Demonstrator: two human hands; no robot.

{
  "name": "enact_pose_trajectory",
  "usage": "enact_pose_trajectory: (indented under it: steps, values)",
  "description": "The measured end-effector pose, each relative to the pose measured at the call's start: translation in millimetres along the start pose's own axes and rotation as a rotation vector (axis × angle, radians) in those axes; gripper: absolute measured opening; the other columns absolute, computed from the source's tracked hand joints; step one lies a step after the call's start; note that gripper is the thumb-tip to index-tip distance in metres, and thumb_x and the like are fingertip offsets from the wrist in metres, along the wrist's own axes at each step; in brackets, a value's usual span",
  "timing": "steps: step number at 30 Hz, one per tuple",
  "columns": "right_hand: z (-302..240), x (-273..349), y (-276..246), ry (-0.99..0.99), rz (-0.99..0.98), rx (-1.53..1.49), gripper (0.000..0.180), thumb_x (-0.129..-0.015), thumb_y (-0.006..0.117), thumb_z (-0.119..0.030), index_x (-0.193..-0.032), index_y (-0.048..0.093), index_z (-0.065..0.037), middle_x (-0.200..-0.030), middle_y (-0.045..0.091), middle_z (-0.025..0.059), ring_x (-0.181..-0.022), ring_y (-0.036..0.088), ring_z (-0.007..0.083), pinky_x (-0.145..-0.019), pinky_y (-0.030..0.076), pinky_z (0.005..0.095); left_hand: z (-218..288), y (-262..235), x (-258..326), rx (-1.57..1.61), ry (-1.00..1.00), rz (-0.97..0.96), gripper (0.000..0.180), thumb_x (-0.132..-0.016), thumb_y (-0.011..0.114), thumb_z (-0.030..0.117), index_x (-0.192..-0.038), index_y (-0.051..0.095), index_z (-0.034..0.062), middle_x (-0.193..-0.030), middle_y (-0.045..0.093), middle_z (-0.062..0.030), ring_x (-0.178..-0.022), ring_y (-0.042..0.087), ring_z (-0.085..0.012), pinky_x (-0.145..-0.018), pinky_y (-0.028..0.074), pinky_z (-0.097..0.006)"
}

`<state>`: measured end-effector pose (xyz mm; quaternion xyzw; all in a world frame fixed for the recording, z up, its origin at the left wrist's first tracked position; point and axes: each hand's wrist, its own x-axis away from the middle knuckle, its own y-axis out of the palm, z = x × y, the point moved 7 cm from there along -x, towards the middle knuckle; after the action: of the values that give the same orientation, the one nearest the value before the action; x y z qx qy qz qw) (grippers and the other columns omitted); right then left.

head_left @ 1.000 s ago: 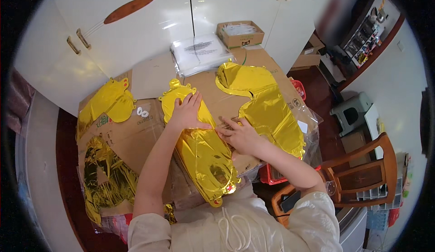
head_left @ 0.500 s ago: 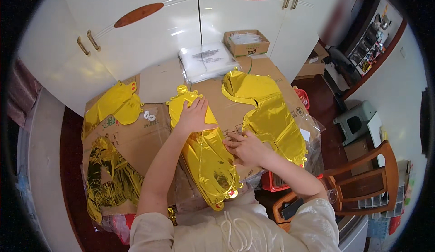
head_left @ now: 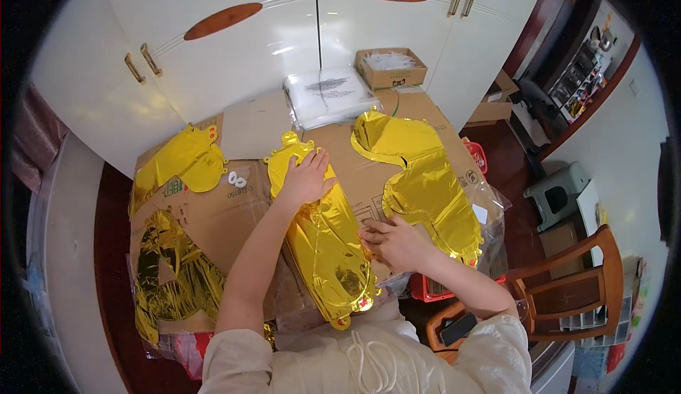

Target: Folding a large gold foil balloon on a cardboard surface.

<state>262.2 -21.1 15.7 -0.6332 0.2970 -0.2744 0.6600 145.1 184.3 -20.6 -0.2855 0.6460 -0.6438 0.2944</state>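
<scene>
A folded gold foil balloon (head_left: 325, 234) lies lengthwise in front of me, with small tabs along its edges and a red mark at its near end. My left hand (head_left: 306, 178) rests flat on its upper part, fingers spread. At its right edge, my right hand (head_left: 399, 243) lies low with fingers stretched out and slightly bent, their tips touching or close to the foil. To the right is another flat gold foil balloon (head_left: 430, 170) with a curved cut-out. Further gold balloons lie at the far left (head_left: 186, 160) and near left (head_left: 174, 273).
Flattened cardboard (head_left: 227, 231) covers the table. A stack of clear plastic bags (head_left: 330, 96) and a small carton (head_left: 392, 75) stand at the back, before white cabinets (head_left: 234, 75). Two white rings (head_left: 237, 179) lie left. A wooden chair (head_left: 560, 287) and red basket (head_left: 429, 289) are right.
My right hand has shifted slightly right and down along the balloon's edge. My left hand stays on the foil, its fingers a little more closed up. The view has moved slightly.
</scene>
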Motion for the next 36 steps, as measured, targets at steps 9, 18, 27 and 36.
enact_pose_trajectory:
  steps: [9, 18, 27, 36]
  values:
    - [-9, 7, -6, -0.023, 0.000, -0.029, 0.028, -0.081, 0.061, -0.019, -0.106, 0.071, -0.010, -0.127, 0.062, 0.0011, -0.132, 0.046, 0.0197, -0.095, 0.036, 0.0405, 0, -8, 10, 0.087, 0.008, -0.004, 0.071, -0.099, 0.038, 0.053, -0.150, 0.028, 0.0055, -0.157, 0.029, -0.0098, -0.145, 0.025, -0.0249, -0.111, 0.022, -0.061]
    - [22, -19, -4, 0.142, 0.237, -0.426, 0.043, -0.089, 0.063, -0.029, -0.126, 0.057, -0.008, -0.136, 0.054, 0.0137, -0.132, 0.045, 0.0307, -0.108, 0.036, 0.0454, -32, -63, 123, 0.337, 0.085, 0.069, 0.059, -0.096, 0.052, 0.041, -0.140, 0.043, 0.0028, -0.150, 0.039, -0.0139, -0.139, 0.036, -0.0305, -0.112, 0.028, -0.050]
    - [10, -41, 22, 0.099, 0.139, -0.179, 0.058, -0.093, 0.056, -0.041, -0.139, 0.047, -0.007, -0.147, 0.042, 0.0154, -0.138, 0.035, 0.0317, -0.114, 0.025, 0.0524, 14, -21, 217, 0.162, 0.069, 0.010, 0.066, -0.094, 0.051, 0.051, -0.144, 0.039, 0.0084, -0.154, 0.032, -0.0137, -0.143, 0.027, -0.0322, -0.114, 0.020, -0.057]
    - [3, -27, 21, 0.100, 0.146, -0.190, 0.054, -0.093, 0.056, -0.037, -0.138, 0.048, -0.009, -0.146, 0.043, 0.0149, -0.138, 0.036, 0.0316, -0.115, 0.023, 0.0513, 22, -12, 223, 0.144, 0.067, -0.015, 0.069, -0.092, 0.055, 0.051, -0.145, 0.039, 0.0101, -0.154, 0.033, -0.0119, -0.144, 0.026, -0.0305, -0.114, 0.018, -0.059]
